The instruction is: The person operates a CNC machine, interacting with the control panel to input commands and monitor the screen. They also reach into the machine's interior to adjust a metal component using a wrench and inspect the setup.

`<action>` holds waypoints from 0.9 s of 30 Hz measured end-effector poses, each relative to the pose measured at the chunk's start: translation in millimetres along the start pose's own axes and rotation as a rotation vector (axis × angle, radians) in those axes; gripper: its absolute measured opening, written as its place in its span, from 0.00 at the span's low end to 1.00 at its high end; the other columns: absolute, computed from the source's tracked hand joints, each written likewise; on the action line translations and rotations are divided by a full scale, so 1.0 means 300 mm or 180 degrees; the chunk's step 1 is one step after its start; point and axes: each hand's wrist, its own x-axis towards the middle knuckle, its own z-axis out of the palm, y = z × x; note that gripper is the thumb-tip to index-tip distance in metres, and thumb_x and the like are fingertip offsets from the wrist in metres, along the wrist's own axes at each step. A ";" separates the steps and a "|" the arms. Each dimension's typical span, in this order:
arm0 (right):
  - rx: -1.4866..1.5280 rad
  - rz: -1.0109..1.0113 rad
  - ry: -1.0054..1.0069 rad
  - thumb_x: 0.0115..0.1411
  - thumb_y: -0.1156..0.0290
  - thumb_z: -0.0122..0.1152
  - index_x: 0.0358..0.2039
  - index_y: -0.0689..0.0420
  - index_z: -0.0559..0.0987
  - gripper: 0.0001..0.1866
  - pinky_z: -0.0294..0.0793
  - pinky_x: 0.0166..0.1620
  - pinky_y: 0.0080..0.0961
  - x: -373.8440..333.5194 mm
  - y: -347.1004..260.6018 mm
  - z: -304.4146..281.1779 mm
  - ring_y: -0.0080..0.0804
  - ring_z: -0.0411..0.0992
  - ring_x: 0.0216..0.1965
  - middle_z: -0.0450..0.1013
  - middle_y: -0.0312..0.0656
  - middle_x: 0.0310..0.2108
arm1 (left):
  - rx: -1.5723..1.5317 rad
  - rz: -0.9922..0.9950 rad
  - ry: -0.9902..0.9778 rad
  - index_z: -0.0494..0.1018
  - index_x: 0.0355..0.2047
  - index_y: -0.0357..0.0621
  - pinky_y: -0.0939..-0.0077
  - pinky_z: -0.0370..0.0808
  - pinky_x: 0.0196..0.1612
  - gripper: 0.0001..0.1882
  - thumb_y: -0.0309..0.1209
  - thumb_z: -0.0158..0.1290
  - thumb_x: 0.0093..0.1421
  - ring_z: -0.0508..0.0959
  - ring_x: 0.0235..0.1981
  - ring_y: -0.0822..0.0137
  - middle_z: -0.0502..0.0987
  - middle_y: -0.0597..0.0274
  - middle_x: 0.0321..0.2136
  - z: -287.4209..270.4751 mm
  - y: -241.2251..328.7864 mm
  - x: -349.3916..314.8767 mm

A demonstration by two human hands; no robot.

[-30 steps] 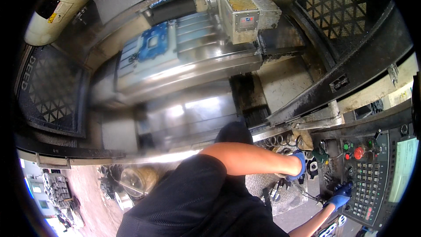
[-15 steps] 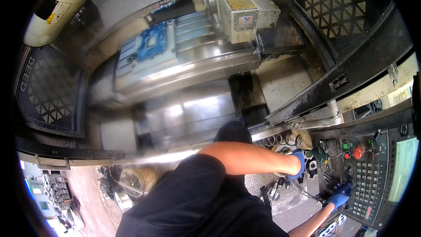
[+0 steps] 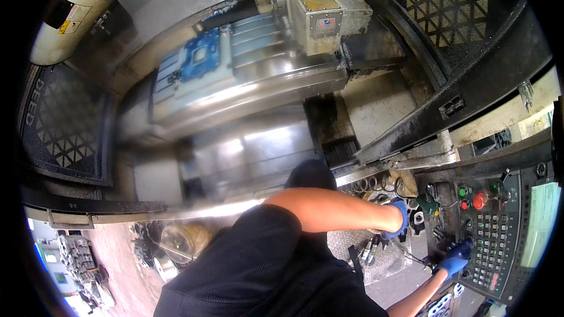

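Both my hands wear blue gloves. My left hand (image 3: 397, 219) is held out to the right, below the machine opening and close to a coiled cable (image 3: 372, 186). It looks closed, but its fingers are mostly turned out of sight, and what they hold cannot be made out. At the lower right, my right hand (image 3: 455, 260) reaches the left edge of a control panel (image 3: 510, 264), beside its keypad (image 3: 490, 246). The fingers there are bent together over a control that they cover. A red push button (image 3: 480, 201) sits above this hand.
Ahead, a slotted machine table (image 3: 258, 44) carries a blue plate-like part (image 3: 200, 56) with a square opening. A grey metal unit (image 3: 317, 20) stands at its right. Mesh-windowed doors (image 3: 64, 120) flank the opening. A round container (image 3: 182, 240) and metal parts lie at lower left.
My right hand has shifted slightly up along the panel edge, its fingers reaching farther. My left hand stays nearly in place. The whole view has moved a little.
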 end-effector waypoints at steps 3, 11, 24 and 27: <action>0.0748 0.0764 -0.0187 0.72 0.52 0.55 0.46 0.61 0.84 0.23 0.72 0.29 0.27 0.019 0.008 0.001 0.29 0.74 0.26 0.79 0.42 0.32 | 0.0030 -0.0016 0.0054 0.84 0.48 0.58 0.57 0.75 0.51 0.26 0.48 0.65 0.49 0.80 0.52 0.59 0.82 0.66 0.51 0.009 0.001 0.012; -0.1129 -0.0900 0.0359 0.71 0.43 0.51 0.48 0.67 0.81 0.34 0.74 0.35 0.39 -0.046 -0.009 -0.003 0.39 0.76 0.29 0.83 0.51 0.35 | 0.0039 -0.0089 -0.0012 0.84 0.49 0.59 0.57 0.76 0.51 0.27 0.49 0.66 0.48 0.81 0.51 0.60 0.83 0.67 0.51 0.011 0.002 0.011; -0.0943 -0.0689 0.0246 0.71 0.47 0.51 0.47 0.65 0.82 0.29 0.76 0.37 0.38 -0.019 -0.003 -0.007 0.39 0.79 0.31 0.83 0.50 0.35 | 0.0078 -0.0036 0.0018 0.84 0.49 0.61 0.55 0.76 0.49 0.26 0.48 0.66 0.48 0.80 0.51 0.61 0.82 0.68 0.51 0.014 0.003 0.026; -0.1431 -0.0833 0.0418 0.70 0.44 0.50 0.46 0.63 0.83 0.31 0.77 0.38 0.40 -0.033 -0.006 -0.009 0.43 0.81 0.33 0.83 0.51 0.36 | 0.0079 -0.0041 0.0003 0.84 0.49 0.61 0.55 0.76 0.49 0.26 0.49 0.66 0.47 0.80 0.51 0.60 0.82 0.69 0.51 0.009 0.005 0.019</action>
